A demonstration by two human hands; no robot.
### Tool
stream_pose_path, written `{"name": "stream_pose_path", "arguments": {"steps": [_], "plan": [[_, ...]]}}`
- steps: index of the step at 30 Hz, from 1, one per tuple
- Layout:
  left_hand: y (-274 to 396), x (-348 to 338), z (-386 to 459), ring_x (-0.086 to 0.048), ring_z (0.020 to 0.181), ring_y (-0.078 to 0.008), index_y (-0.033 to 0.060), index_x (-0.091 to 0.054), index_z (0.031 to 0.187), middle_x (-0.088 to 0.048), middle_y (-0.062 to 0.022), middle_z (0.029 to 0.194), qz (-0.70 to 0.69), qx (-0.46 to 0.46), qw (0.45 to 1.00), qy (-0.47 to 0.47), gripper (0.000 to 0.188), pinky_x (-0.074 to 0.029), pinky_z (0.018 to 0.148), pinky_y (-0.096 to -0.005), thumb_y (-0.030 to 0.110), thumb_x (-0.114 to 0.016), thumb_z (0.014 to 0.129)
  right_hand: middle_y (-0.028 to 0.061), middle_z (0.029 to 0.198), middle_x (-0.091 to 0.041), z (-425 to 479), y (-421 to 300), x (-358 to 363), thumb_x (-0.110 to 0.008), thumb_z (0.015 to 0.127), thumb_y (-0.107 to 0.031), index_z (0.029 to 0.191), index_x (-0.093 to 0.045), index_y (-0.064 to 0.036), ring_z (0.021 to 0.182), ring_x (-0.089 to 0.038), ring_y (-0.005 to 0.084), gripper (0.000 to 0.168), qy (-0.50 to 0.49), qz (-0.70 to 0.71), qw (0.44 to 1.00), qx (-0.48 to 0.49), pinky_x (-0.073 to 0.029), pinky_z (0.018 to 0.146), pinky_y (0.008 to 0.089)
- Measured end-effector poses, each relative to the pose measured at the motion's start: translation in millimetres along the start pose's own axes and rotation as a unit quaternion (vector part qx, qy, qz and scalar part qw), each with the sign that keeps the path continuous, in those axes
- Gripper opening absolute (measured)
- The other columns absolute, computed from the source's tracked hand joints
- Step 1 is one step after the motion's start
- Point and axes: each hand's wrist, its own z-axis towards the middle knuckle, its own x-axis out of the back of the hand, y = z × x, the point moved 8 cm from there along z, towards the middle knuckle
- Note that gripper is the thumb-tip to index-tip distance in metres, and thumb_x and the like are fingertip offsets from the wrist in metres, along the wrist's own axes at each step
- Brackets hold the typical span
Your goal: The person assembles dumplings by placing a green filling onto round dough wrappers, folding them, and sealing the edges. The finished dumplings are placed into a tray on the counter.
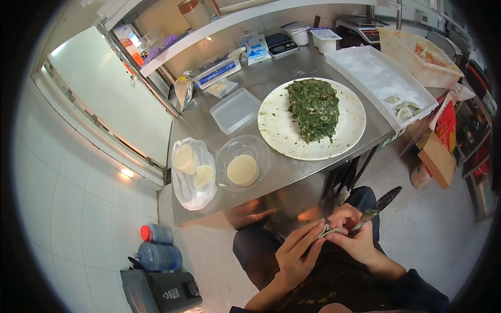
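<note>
A partly folded dumpling (330,232) is pinched over my lap between the fingertips of both hands. My left hand (298,252) holds its left side, with the fingers laid along the edge of the wrapper. My right hand (354,232) grips the other side and also keeps a flat filling spatula (379,207) in its grasp, blade pointing up and away, smeared with green. The inside of the dumpling is mostly hidden by my fingers. Beyond my hands, a mound of chopped green filling (315,109) sits on a large white plate (272,125).
Stacked round wrappers (242,171) stand in a clear bowl (224,150), beside a plastic bag (191,199) holding more. A white tray (364,66) at the right contains several dumplings (405,109). The steel table's front edge (250,199) lies between the plate and my knees.
</note>
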Motion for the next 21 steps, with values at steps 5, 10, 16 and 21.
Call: {"name": "stream_pose_path", "arguments": {"steps": [5,10,16,21], "plan": [[7.2,4.3,1.0,-0.064,0.087,-0.0235,-0.0069,-0.065,0.101,-0.064,-0.0189,0.098,0.007,0.001,0.999,0.039,0.022,-0.052,0.073,-0.0269,-0.005,-0.063,0.08,0.0023,0.095,-0.053,2.8,-8.1,-3.9,-0.073,0.073,0.002,0.099,-0.068,-0.004,0.064,-0.037,0.0015,0.027,-0.056,-0.072,0.994,0.057,-0.03,0.056,0.0152],[10.1,5.1,-1.2,-0.065,0.083,-0.0226,-0.0065,-0.065,0.1,-0.064,-0.019,0.098,-0.004,-0.015,0.998,0.062,0.02,-0.052,0.071,-0.0259,-0.003,-0.064,0.08,0.0032,0.096,-0.054,2.5,-16.3,-4.0,-0.074,0.073,0.0,0.092,-0.069,-0.003,0.063,-0.039,0.0014,0.02,-0.044,-0.065,0.994,0.075,-0.029,0.052,0.0155],[10.0,6.4,-3.0,-0.065,0.084,-0.0221,-0.0067,-0.065,0.094,-0.065,-0.0187,0.096,-0.037,0.014,0.997,0.068,0.015,-0.051,0.072,-0.0258,-0.005,-0.064,0.079,0.0031,0.091,-0.056,3.6,-26.1,-6.4,-0.074,0.073,-0.002,0.088,-0.07,-0.004,0.06,-0.038,0.002,0.015,-0.046,-0.09,0.989,0.107,-0.027,0.049,0.016],[15.3,7.7,-0.7,-0.065,0.081,-0.0202,-0.006,-0.065,0.091,-0.067,-0.0182,0.093,-0.011,0.003,0.996,0.089,0.013,-0.051,0.071,-0.0239,-0.007,-0.064,0.079,0.0032,0.091,-0.057,5.1,-32.2,-7.5,-0.074,0.073,-0.001,0.087,-0.07,-0.003,0.061,-0.038,0.0033,0.015,-0.045,-0.106,0.986,0.121,-0.029,0.05,0.0171]]}}
